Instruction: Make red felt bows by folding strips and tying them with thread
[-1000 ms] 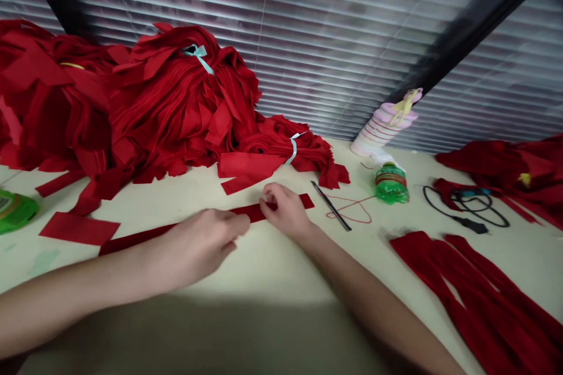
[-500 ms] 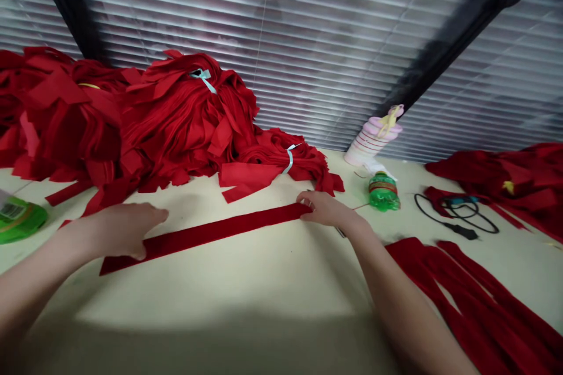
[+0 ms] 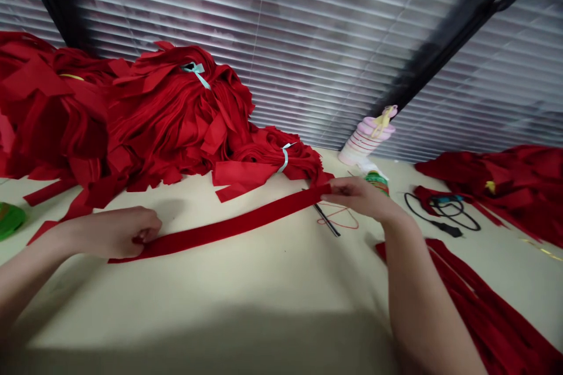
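1. Both hands are on one red strip [image 3: 237,221]. The right hand [image 3: 363,194] pinches its right end between thumb and fingertips. The left hand [image 3: 116,231] is curled, thumb and fingers drawn close on the strip just in from its left end.
2. Slatted blinds [image 3: 308,41], smooth and faintly shiny, fill the background.
3. The table [image 3: 246,272] has a flat, pale cream top. The strip stretches across its middle, in front of the heap.
4. A heap of red cloth pieces [image 3: 158,111] spreads behind the left hand, matte, layered and folded, with square-cut ends.
5. A second pile of red cloth [image 3: 523,187] lies at far right, loosely crumpled.
6. Long dark-red strips [image 3: 479,293] lie lengthwise beyond the right forearm.
7. The strip between the hands is matte, narrow and straight-edged, bowing gently.
8. A pink-and-white cylinder [image 3: 363,140] leans near the blinds, ringed by thin red lines; any writing is too small to read.
9. A black cord [image 3: 449,228] lies looped on the right.
10. A green container [image 3: 378,180] is partly hidden by the right hand.
11. A slim, dark, pen-like tool [image 3: 328,221] passes under the strip, beside a fine red thread [image 3: 354,227].
12. Pale blue ribbon [image 3: 285,156] binds a small bundle.
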`<state>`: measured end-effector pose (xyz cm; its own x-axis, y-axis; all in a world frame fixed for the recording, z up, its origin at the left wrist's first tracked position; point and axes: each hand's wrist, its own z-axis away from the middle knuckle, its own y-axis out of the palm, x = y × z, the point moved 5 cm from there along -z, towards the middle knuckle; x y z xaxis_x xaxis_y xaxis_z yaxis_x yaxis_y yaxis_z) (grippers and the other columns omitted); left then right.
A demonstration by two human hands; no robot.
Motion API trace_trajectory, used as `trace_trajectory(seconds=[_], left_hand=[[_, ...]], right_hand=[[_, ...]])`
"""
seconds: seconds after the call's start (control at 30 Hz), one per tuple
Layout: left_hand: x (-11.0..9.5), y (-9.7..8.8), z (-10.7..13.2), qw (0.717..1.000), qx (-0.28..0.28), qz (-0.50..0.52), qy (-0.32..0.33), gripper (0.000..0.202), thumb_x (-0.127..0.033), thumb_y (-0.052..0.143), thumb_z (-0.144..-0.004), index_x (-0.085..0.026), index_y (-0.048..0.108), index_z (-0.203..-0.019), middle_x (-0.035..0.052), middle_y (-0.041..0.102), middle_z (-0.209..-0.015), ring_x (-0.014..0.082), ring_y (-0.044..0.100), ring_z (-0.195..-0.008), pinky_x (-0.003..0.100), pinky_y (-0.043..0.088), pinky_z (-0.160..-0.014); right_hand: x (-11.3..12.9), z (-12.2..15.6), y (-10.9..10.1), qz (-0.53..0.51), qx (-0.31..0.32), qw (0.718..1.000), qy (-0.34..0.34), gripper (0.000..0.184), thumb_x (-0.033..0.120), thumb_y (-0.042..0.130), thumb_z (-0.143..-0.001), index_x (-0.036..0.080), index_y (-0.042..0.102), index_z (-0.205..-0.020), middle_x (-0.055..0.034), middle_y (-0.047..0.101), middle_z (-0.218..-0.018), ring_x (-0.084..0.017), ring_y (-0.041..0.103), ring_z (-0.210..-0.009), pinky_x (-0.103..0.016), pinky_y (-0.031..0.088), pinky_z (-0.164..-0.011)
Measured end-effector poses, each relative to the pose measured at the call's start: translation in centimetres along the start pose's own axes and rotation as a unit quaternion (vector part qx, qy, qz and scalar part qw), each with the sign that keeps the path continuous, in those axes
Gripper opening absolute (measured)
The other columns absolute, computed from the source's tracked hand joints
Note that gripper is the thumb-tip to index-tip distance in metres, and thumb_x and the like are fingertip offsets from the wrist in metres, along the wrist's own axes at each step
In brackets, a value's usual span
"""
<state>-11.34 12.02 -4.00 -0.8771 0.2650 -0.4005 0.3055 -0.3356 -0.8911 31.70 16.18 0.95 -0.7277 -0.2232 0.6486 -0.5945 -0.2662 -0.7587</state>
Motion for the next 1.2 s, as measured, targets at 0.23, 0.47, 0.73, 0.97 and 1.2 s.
trace_trajectory(seconds=[0.23,0.47,0.73,0.97,1.2], left_hand=[[-3.0,-4.4,-1.3,0.987,-0.126,-0.101,-0.001,0.021,-0.019,0.034,-0.084,-0.017,0.051,-0.097,0.0022,0.06,-0.091,0.0142,0.053,-0.073,0.023,0.037,-0.068],[-2.5,-4.2,-0.6,0.902,-0.35,-0.244,0.07,0.024,-0.023,0.037,-0.089,-0.019,0.06,-0.092,0.0035,0.062,-0.1,0.0122,0.059,-0.076,0.021,0.045,-0.062],[-5.3,-2.2,0.6,0.793,-0.442,-0.328,0.262,0.014,-0.008,0.05,-0.082,-0.017,0.059,-0.087,0.0085,0.06,-0.103,0.0075,0.058,-0.062,0.016,0.039,-0.043],[-6.3,-2.2,2.6,0.711,-0.543,-0.277,0.349,0.028,-0.008,0.072,-0.064,-0.018,0.058,-0.086,0.0074,0.059,-0.097,0.0136,0.059,-0.07,0.029,0.055,-0.059],[-8.8,1.4,1.8,0.849,-0.295,-0.111,0.424,0.041,-0.004,0.054,-0.077,-0.011,0.049,-0.118,0.0205,0.041,-0.134,0.0261,0.048,-0.119,0.035,0.052,-0.091]], right_hand=[[-0.2,3.6,-4.5,-0.113,-0.233,0.966,0.023,0.036,0.047,0.069,-0.068,0.021,0.072,-0.094,-0.0106,0.067,-0.084,-0.014,0.055,-0.066,-0.032,0.04,-0.057],[0.2,5.4,-5.3,-0.094,-0.108,0.988,-0.059,0.016,0.039,0.071,-0.07,0.025,0.074,-0.077,-0.0082,0.065,-0.084,-0.018,0.06,-0.078,-0.032,0.046,-0.066],[3.0,3.5,-2.4,-0.054,0.037,0.994,-0.093,0.009,0.024,0.061,-0.078,0.022,0.07,-0.08,-0.0063,0.063,-0.086,-0.016,0.059,-0.076,-0.028,0.049,-0.067],[5.8,3.0,-0.5,-0.006,0.079,0.987,-0.141,0.012,0.024,0.055,-0.082,0.02,0.066,-0.087,-0.0055,0.064,-0.09,-0.015,0.061,-0.079,-0.027,0.05,-0.071],[9.3,1.2,4.7,-0.017,0.066,0.981,-0.179,0.03,0.025,0.052,-0.085,0.022,0.058,-0.114,-0.0049,0.065,-0.1,-0.015,0.062,-0.084,-0.027,0.052,-0.075]])
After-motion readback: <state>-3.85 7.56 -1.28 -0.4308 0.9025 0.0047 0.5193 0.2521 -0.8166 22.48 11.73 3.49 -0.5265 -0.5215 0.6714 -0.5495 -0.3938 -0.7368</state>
